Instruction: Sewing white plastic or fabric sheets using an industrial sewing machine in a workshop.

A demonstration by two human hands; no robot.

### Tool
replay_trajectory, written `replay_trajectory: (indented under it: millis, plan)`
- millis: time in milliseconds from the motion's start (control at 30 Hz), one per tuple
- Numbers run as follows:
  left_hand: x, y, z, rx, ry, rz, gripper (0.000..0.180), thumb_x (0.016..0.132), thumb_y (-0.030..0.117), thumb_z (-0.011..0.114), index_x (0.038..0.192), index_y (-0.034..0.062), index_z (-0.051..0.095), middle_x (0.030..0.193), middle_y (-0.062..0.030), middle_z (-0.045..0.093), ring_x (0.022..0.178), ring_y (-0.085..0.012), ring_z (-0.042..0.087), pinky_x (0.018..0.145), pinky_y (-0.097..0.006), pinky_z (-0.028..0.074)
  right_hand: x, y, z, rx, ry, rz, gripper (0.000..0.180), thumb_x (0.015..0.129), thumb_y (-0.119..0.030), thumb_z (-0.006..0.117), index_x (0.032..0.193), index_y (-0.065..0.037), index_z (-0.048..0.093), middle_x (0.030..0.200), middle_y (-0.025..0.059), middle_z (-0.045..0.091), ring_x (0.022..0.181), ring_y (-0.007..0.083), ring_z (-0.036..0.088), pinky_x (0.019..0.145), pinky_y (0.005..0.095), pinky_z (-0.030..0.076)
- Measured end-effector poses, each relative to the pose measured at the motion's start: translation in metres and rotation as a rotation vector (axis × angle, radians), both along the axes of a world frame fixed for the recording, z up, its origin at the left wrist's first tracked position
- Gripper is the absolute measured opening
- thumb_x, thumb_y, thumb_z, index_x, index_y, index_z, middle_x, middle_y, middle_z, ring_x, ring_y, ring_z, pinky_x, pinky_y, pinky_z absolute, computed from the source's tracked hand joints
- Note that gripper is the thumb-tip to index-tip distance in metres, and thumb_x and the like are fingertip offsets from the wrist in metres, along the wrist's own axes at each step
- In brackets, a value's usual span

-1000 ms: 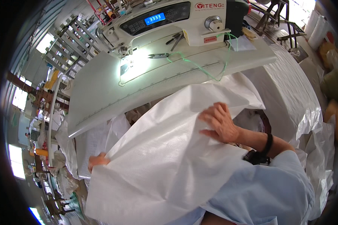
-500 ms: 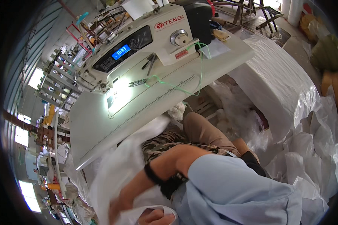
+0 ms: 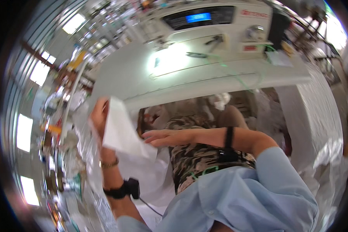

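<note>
A white sheet of thin material, fabric or plastic, hangs in front of the sewing table's near left edge, its lower part draping toward my lap. My left hand is closed around its upper left edge, with the fingers partly behind the sheet. Across my lap reaches my right hand, fingers stretched out flat toward the sheet's right edge; whether they touch it I cannot tell. Ahead stands a white sewing machine with a lit display, its lamp shining on the needle area. Small thread snips lie on the machine bed.
The sewing table spans the space before me. Green thread trails over its right part. White plastic sheeting covers a bulky shape at the right. More white material drapes by my left leg. Shelves and windows blur at the left.
My view has turned toward the machine. My left hand has risen into sight with the white sheet. My right arm has moved from low left to across my lap.
</note>
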State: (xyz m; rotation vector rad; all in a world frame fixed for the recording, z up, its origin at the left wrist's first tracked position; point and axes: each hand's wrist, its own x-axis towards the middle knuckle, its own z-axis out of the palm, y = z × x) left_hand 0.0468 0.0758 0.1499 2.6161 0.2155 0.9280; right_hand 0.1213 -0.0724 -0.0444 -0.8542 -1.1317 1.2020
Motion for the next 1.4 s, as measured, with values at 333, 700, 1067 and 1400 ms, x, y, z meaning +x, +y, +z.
replay_trajectory:
  millis: [333,700,1067,1400]
  plan:
    - [0.018,-0.004,0.031,0.279,0.108,0.101,0.016,0.09,0.015,0.06,0.084,0.0003,0.059,0.069,-0.0195,0.058,0.063,-0.0383,0.056,0.058,-0.042,0.042,-0.036,0.01,-0.011,-0.156,-0.274,-0.566,0.08,0.086,-0.029,0.072,0.146,-0.003,0.025,0.14,0.0177,0.043,0.127,0.026,0.043,0.106,0.0378,0.035]
    - [0.018,0.053,0.041,0.324,0.129,0.281,0.01,0.086,0.007,0.057,0.079,-0.0004,0.058,0.069,-0.0166,0.062,0.061,-0.0332,0.06,0.055,-0.039,0.044,0.025,-0.062,0.024,0.241,-0.232,-0.682,0.025,0.099,-0.021,0.051,0.094,-0.001,0.066,0.074,-0.0034,0.055,0.065,0.0051,0.045,0.059,0.0254,0.043]
    - [0.087,-0.021,-0.02,-0.184,0.241,-0.196,0.027,0.081,0.01,0.067,0.061,-0.0027,0.053,0.05,-0.0025,0.042,0.052,-0.0067,0.039,0.048,-0.028,0.035,0.045,-0.096,0.053,0.031,-1.194,-1.523,0.049,0.082,-0.017,0.072,0.124,-0.002,0.05,0.104,0.0154,0.064,0.093,0.0332,0.061,0.086,0.0434,0.048]
    - [0.066,-0.059,-0.003,0.112,0.104,-0.172,0.034,0.08,0.026,0.076,0.079,-0.0002,0.055,0.057,-0.0094,0.052,0.055,-0.0203,0.051,0.054,-0.034,0.042,0.083,-0.095,0.072,-0.017,0.334,-0.957,0.021,0.092,-0.019,0.065,0.087,0.002,0.066,0.082,0.0103,0.07,0.073,0.0169,0.066,0.066,0.0308,0.054]
